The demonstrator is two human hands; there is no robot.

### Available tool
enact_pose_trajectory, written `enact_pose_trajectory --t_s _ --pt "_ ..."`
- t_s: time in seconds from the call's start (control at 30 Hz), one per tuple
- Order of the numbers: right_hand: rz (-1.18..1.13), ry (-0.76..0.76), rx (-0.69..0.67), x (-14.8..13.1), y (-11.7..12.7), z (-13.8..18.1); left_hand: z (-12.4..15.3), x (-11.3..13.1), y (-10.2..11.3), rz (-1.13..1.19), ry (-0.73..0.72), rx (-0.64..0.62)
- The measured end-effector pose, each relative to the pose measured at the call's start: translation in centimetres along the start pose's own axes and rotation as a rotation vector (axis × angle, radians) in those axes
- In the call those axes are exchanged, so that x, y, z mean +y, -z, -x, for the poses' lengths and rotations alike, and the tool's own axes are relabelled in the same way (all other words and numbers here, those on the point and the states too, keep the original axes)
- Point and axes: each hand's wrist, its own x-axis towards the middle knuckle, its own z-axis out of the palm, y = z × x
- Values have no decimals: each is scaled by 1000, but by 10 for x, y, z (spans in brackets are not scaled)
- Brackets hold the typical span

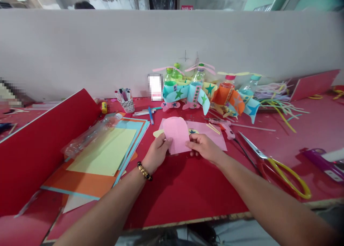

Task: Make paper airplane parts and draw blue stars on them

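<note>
A pink paper piece [176, 135] with a rounded top is held upright between my two hands. My left hand [157, 149] pinches its left edge between thumb and fingers. On the opposite edge, my right hand [200, 144] grips it low down. Behind it lies a flat pink sheet [217, 140], partly covered by the held piece. A pale yellow paper shape [158, 133] pokes out beside my left fingers, and a blue star [192, 131] on yellow paper shows near my right fingers. Thin yellow strips [213, 128] rest on the pink sheet.
Decorated bottle helicopters [199, 90] stand along the back. To the right lie a glue gun [227, 129], large yellow-handled scissors [279, 167] and a purple tape dispenser [322, 163]. Left are stacked coloured papers [102, 152], a plastic bottle [91, 135], a marker cup [126, 103] and a red board [51, 149].
</note>
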Motion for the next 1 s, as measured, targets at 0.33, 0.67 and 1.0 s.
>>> enact_pose_trajectory --t_s 0.33,0.67,1.0 --pt "55 -26 -131 3 15 4 -5 2 13 152 1 49" --pt "83 -37 -28 9 19 1 -5 3 18 127 54 23" --pt "-56 -24 -64 9 21 2 -5 1 20 145 77 58"
